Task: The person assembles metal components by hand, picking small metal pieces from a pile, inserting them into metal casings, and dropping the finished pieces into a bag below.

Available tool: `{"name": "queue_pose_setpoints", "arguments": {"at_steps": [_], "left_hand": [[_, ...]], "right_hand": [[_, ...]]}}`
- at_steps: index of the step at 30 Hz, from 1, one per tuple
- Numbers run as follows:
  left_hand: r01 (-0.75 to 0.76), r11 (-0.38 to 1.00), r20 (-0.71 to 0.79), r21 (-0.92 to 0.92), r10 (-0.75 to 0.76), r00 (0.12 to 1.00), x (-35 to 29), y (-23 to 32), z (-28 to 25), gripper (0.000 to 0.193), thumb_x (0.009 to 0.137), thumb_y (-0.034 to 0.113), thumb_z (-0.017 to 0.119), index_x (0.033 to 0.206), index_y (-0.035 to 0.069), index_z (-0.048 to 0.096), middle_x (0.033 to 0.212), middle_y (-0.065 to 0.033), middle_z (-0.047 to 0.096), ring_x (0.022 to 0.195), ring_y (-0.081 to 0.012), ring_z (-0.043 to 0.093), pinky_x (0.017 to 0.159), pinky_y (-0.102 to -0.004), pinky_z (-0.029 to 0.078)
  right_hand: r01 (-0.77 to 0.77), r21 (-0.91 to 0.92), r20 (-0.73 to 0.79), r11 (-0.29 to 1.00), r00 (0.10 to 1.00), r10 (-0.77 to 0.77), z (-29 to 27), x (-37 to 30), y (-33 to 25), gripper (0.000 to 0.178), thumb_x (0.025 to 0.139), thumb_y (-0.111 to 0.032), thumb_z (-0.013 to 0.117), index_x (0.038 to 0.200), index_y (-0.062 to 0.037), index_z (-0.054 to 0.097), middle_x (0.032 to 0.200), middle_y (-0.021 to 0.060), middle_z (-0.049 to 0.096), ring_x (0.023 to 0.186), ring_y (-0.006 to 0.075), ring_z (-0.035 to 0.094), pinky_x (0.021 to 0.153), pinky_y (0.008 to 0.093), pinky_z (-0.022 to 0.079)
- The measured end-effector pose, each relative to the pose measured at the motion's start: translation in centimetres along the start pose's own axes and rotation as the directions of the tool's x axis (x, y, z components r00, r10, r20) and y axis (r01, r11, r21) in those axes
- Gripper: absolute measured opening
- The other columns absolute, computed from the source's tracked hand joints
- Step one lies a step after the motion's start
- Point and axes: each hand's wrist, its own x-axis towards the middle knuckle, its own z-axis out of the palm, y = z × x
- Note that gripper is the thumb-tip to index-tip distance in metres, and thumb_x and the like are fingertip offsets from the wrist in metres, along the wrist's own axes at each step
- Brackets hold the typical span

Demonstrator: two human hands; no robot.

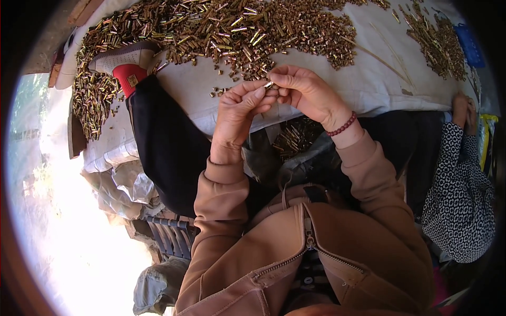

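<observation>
Both of my hands meet in front of me, just above the near edge of a cloth-covered table [184, 100]. A small shiny brass-coloured metal piece [269, 84] is pinched where the fingertips come together. My left hand [238, 108] grips it between thumb and fingers. From the other side, my right hand [308, 92] closes on it with thumb and forefinger. The fingers cover most of the piece, so its full shape is hidden. Behind them spreads a large heap of small brass-coloured metal pieces [211, 31], some long and thin, others short and tube-like.
A smaller heap [435, 42] lies far right beside a blue object [469, 45]. Thin sticks [385, 63] rest between the heaps. Below my hands, a dark bag [295, 138] holds more pieces. A shoe [124, 55] touches the left heap. Another person's hands [464, 110] are at right.
</observation>
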Motion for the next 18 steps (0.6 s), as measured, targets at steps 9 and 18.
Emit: {"name": "queue_pose_setpoints", "arguments": {"at_steps": [9,18], "left_hand": [[-0.035,0.999,-0.044,0.007,0.035,0.998,0.0,-0.2,0.2,0.021,0.084,0.006,0.056,0.103,-0.004,0.057,0.089,-0.0137,0.064,0.078,-0.0165,0.064,0.068,-0.0212,0.052],[-0.137,0.967,-0.124,0.215,0.166,0.978,-0.3,-0.1,1.2,0.02,0.082,0.002,0.059,0.101,-0.004,0.058,0.087,-0.0116,0.064,0.078,-0.0157,0.064,0.068,-0.022,0.051]], "right_hand": [[0.065,-0.059,-0.058,0.996,0.996,-0.068,0.6,-0.1,-0.2,0.013,0.081,-0.016,0.063,0.087,-0.0047,0.061,0.073,-0.0016,0.057,0.063,0.006,0.052,0.063,0.0215,0.046],[0.216,-0.361,-0.065,0.907,0.965,-0.256,0.9,-0.4,-0.5,0.013,0.082,-0.016,0.061,0.087,-0.004,0.06,0.072,-0.0005,0.057,0.062,0.0062,0.053,0.061,0.02,0.044]]}}
